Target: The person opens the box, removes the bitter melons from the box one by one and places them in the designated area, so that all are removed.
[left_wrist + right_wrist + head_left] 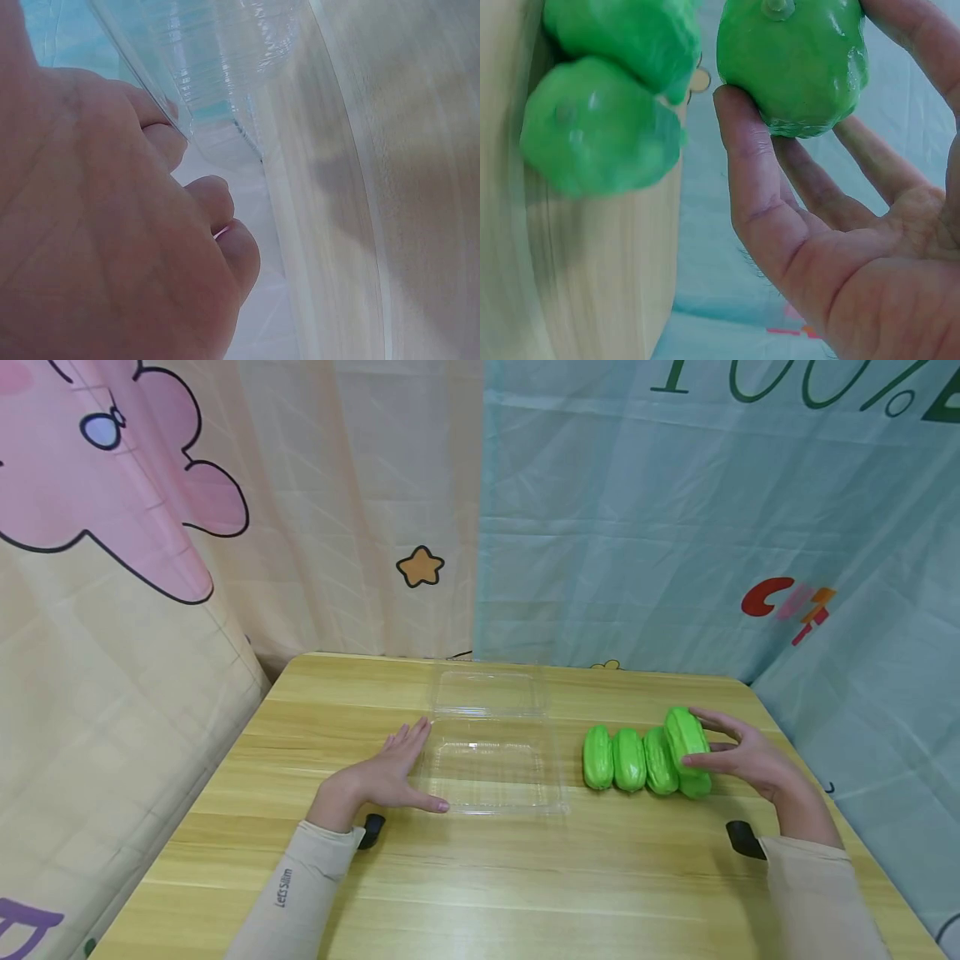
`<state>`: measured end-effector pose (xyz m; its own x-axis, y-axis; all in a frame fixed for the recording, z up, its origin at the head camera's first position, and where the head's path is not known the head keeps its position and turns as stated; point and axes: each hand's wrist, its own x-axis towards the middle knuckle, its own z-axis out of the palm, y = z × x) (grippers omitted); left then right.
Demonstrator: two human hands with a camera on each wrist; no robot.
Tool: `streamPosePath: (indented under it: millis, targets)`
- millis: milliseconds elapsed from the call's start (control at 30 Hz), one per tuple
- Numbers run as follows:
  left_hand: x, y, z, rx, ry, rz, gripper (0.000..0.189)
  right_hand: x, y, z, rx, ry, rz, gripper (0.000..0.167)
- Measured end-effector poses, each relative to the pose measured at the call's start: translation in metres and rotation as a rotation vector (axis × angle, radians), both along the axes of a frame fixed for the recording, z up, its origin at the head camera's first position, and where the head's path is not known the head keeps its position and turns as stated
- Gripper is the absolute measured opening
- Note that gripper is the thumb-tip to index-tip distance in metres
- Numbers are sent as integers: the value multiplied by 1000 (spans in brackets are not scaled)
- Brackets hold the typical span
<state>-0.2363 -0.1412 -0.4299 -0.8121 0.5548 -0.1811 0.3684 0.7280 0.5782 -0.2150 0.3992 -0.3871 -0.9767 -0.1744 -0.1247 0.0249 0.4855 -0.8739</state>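
Observation:
A clear plastic clamshell box point(487, 768) lies opened on the table, its lid point(489, 692) folded back toward the wall. My left hand point(382, 777) is spread along the box's left side, thumb near the front corner and fingertips at the rim. The left wrist view shows these fingertips against the clear edge. My right hand point(750, 764) pinches a plump, glossy green cucumber-like vegetable point(686, 739) between thumb and fingers, raised above the others. Several more like it point(597, 758) lie side by side in a row right of the box; the held one partly covers the rightmost.
The wooden table point(480, 885) ends at a back edge close to a printed curtain point(615, 527). More fabric hangs at the left and right sides. A black strap piece point(746, 840) sticks out by the right wrist, another point(372, 831) by the left.

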Motion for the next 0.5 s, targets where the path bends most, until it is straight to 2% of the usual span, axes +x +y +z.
streamPosePath:
  millis: [500]
  targets:
    - [-2, 1, -2, 1, -1, -7, 137, 12, 46, -12, 127, -16, -48, 90]
